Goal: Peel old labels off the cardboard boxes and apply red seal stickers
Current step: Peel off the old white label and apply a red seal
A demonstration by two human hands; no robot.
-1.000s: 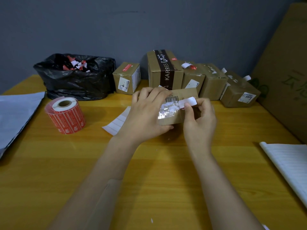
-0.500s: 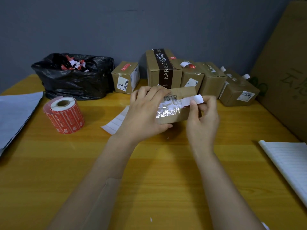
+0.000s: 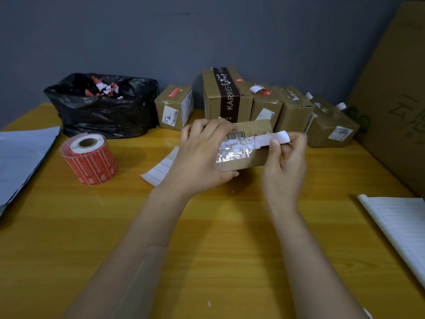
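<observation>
Box: small cardboard box [image 3: 249, 143] held above the desk [image 3: 207, 249], just in front of the box row.
Left hand [image 3: 202, 157]: grip clamped around the box.
Right hand [image 3: 287, 162]: grip pinched on the half-lifted white label [image 3: 271, 138].
Advice: pull low and slowly; torn paper residue already shows.

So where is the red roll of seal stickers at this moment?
In the head view, the red roll of seal stickers stands upright on the yellow wooden table, left of the hands, just in front of the black plastic rubbish bag.

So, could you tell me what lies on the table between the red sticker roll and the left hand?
A white strip of backing paper, seen in the head view.
</observation>
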